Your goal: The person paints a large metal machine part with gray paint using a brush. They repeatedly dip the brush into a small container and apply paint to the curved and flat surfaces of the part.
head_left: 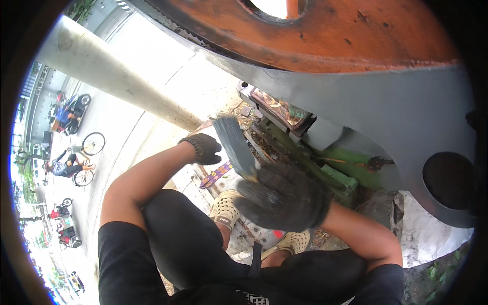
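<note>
My right hand (284, 195), in a dark work glove and blurred by motion, grips a wide paintbrush (235, 144). Grey paint seems to coat the brush, and its frayed bristle end points up and left. Over my left knee, my gloved left hand (203, 148) hangs with its fingers loosely bent and a gap between them; nothing shows in it. Above and to the right looms a large metal part with a grey painted face (386, 96) and a worn orange section (351, 35). The brush is apart from the grey face.
A thick pale post (119, 76) slants across the left. Beyond it runs a road with a cyclist (66, 165) and a motorcycle (73, 112). Below the metal part are green pieces (338, 180) and a box-like metal piece (279, 109). A purple patterned strip (216, 175) lies near my clogs (226, 206).
</note>
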Motion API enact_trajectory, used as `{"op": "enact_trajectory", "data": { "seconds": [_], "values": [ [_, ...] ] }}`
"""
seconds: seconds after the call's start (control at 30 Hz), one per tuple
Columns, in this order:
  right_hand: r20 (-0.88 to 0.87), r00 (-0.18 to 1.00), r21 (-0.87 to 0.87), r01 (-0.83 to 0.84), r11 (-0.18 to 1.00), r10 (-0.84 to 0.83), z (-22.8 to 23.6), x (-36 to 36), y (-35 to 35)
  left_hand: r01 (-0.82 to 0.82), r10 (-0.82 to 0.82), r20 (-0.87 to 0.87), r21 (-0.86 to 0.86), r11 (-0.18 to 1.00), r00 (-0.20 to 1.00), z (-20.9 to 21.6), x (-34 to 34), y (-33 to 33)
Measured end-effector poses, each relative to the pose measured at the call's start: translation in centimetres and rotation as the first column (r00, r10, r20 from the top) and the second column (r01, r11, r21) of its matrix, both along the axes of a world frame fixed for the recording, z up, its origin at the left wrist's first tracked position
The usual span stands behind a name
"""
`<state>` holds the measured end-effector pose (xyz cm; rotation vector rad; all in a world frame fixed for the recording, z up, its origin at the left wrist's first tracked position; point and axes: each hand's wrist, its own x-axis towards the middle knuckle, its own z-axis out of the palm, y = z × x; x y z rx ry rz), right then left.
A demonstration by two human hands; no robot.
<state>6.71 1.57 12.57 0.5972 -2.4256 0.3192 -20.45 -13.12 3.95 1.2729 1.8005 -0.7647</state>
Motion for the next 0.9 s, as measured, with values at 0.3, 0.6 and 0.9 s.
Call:
{"op": "enact_trajectory", "data": {
  "seconds": [0.3, 0.6, 0.9],
  "values": [
    [0.758, 0.652, -0.253, 0.282, 0.925, 0.009, -10.9, 17.7, 5.9, 0.146, -0.131, -0.099, 0.173, 0.974, 0.986, 1.4, 3.2, 5.1],
    [0.732, 0.562, -0.632, 0.771, -0.076, -0.385, -16.5, 32.0, 0.0, -0.345, 0.347, 0.091, 0.489, 0.801, 0.933, -7.3, 14.2, 18.7],
    [0.758, 0.372, -0.582, 0.756, -0.3, -0.536, -14.1, 39.9, -4.2, -0.332, 0.362, 0.066, 0.572, 0.75, 0.93, -10.7, 16.8, 22.1]
  ]
}}
